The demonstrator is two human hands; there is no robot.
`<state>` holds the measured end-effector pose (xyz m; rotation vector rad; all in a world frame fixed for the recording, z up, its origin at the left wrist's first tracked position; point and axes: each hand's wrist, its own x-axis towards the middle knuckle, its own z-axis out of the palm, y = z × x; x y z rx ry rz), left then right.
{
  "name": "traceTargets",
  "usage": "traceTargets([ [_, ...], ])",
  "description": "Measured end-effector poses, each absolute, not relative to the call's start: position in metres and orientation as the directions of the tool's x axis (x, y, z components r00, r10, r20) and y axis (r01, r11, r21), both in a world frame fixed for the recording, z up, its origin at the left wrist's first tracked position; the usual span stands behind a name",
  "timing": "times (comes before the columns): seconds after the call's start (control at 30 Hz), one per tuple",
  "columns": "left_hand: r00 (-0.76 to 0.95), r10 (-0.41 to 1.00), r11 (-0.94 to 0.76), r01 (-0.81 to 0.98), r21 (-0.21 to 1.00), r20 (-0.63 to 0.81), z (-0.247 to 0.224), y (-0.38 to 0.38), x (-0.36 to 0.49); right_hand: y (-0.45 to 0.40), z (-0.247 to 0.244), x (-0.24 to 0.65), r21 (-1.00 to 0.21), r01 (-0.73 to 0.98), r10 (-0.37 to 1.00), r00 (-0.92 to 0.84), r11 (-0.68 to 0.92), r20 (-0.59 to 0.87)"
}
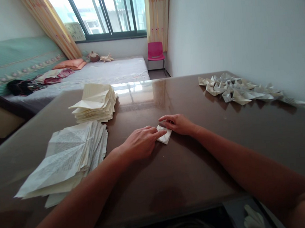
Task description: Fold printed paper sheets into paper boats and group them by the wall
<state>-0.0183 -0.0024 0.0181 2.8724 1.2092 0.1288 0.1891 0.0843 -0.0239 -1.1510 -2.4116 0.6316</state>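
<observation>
A small square of folded white paper (165, 138) lies on the brown table in front of me. My left hand (143, 140) comes in from the left, its index finger stretched across the folded paper and pressing on it, the other fingers curled. At the paper's far right edge, my right hand (178, 124) touches it with thumb and fingertips, fingers bent and the index reaching left. The exact grip under the right fingers is partly hidden. Left of my left forearm is a stack of creased, written paper sheets (64, 153).
Behind that stack sits another pile of yellowish folded sheets (96, 102). Several folded paper shapes (233, 88) are grouped at the table's back right, by the wall. Beyond the brown table (197, 173) are a bed (121, 69) and a pink chair (155, 52).
</observation>
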Motion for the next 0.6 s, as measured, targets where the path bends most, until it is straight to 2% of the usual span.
traceTargets([
  [0.23,0.711,0.703,-0.707,0.702,-0.085,0.012,0.016,-0.014,-0.009,0.089,-0.015,0.188,-0.6,0.596,0.771,-0.634,0.534,0.056],
  [0.4,0.717,0.696,-0.716,0.693,-0.085,-0.023,0.022,-0.015,-0.01,0.104,0.002,0.182,-0.623,0.516,0.611,-0.788,0.587,-0.078],
  [0.5,0.718,0.695,-0.719,0.691,-0.078,-0.038,0.026,-0.017,-0.011,0.115,0.008,0.178,-0.688,0.459,0.521,-0.843,0.562,-0.136],
  [0.6,0.725,0.687,-0.726,0.684,-0.068,-0.039,0.027,-0.019,-0.009,0.124,0.008,0.174,-0.712,0.479,0.488,-0.846,0.513,-0.217],
])
